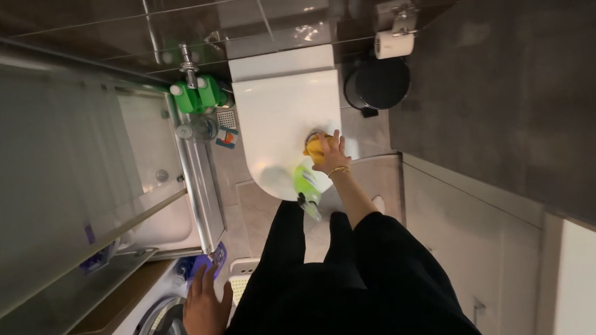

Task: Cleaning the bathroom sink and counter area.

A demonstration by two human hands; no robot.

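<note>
My right hand [332, 156], with a thin gold bracelet at the wrist, presses a yellow cloth [314, 146] against the closed white toilet lid [275, 115]. Its fingers are spread over the cloth. A spray bottle of green liquid [305, 185] is by the lid's near edge, just left of my right forearm; I cannot tell what holds it. My left hand [205, 311] lies flat with fingers apart on top of the white washing machine [154, 328] at the lower left and holds nothing. My legs in black trousers fill the bottom centre.
Two green bottles [198, 95] and a clear bottle [194, 130] stand left of the toilet by the shower's glass screen [57, 185]. A black bin [379, 83] and a toilet paper roll [393, 44] are to its right. A white perforated basket [240, 277] sits on the floor. White cabinet [489, 246] at right.
</note>
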